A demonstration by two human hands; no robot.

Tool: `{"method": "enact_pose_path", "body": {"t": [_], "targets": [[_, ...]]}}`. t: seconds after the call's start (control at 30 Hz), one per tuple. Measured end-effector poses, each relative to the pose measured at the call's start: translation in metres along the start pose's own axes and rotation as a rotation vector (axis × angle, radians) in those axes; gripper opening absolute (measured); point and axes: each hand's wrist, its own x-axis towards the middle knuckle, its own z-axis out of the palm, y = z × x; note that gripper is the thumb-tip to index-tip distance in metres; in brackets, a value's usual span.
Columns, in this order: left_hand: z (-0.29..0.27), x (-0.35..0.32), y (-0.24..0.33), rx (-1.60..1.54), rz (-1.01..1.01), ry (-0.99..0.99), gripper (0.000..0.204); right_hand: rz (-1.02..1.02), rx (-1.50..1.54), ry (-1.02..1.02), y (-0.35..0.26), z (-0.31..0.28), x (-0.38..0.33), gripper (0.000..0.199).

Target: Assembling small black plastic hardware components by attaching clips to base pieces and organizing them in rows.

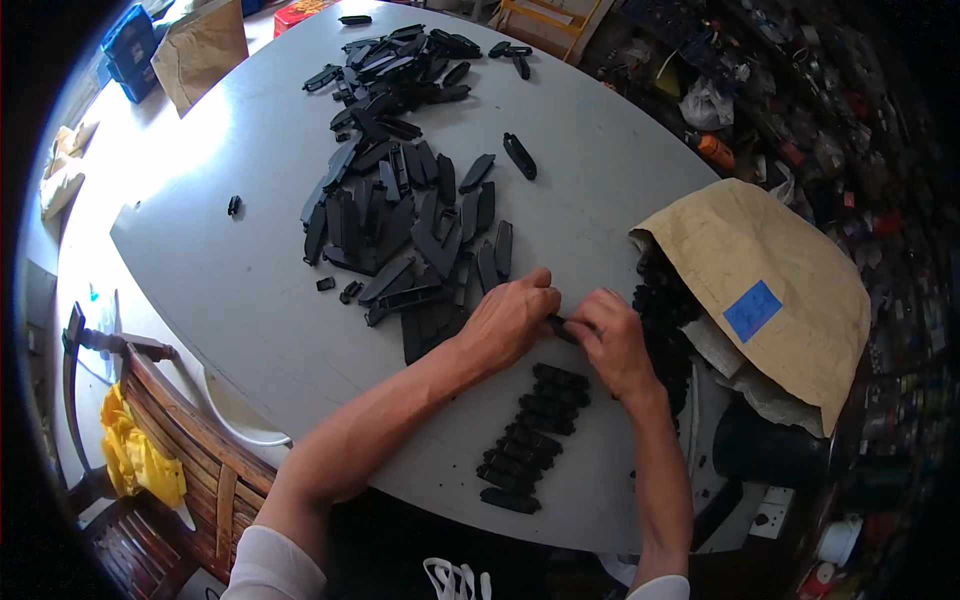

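Observation:
Over the near middle of the pale table, my left hand (508, 318) and my right hand (618, 342) meet around a small black plastic part (562, 328). Both hands are closed, with fingertips pinched on it from either side; fingers hide most of its shape. Below them runs a column of black elongated plastic pieces (540, 412), laid side by side toward the near edge. Beyond my left hand spreads a loose pile of long black plastic pieces (345, 222). Close to my right hand, a heap of small black parts (655, 315) spills from an open brown paper sack (800, 265).
More black pieces (385, 65) are heaped at the table's far end, and one lies alone (519, 157). A wooden chair (195, 480) with a yellow plastic bag (142, 450) stands at left. Cluttered goods (790, 110) fill the right side. A power socket (772, 512) sits near the right edge.

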Motion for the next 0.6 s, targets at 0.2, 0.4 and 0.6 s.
{"method": "enact_pose_path", "body": {"t": [0.2, 0.4, 0.6], "targets": [[0.001, 0.0, 0.001, -0.039, 0.008, -0.033, 0.022, 0.344, 0.012, -0.225, 0.001, -0.009, 0.014, 0.007], [-0.004, 0.003, 0.007, -0.096, 0.022, -0.051, 0.022, 0.148, -0.19, -0.274, 0.005, -0.004, 0.004, 0.008], [-0.001, 0.0, 0.005, -0.043, 0.02, -0.025, 0.023, 0.115, -0.319, -0.011, -0.01, 0.001, -0.014, 0.008]]}}
